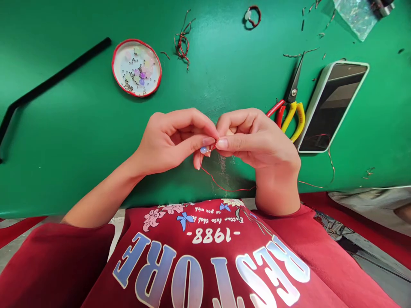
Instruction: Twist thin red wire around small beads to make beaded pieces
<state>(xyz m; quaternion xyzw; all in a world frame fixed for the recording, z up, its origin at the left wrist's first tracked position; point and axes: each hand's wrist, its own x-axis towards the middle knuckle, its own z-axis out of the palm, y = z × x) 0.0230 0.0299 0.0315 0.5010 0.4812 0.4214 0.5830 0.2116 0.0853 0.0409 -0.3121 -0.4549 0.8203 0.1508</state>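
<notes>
Both hands meet fingertip to fingertip above the green table. My left hand pinches the red cord close to a small blue bead, which hangs just under its thumb beside tiny silver beads. My right hand is closed too, its thumb and forefinger pinching the cord right beside the left fingertips. From there the thin red cord loops down and runs right, passing behind my right wrist. The exact spot where the fingers grip is partly hidden by the thumbs.
A red-rimmed lid holds beads at the upper left, near a black bent rod. Cord scraps and a ring-shaped piece lie further back. Scissors, red handles and a phone sit right; a plastic bag lies beyond.
</notes>
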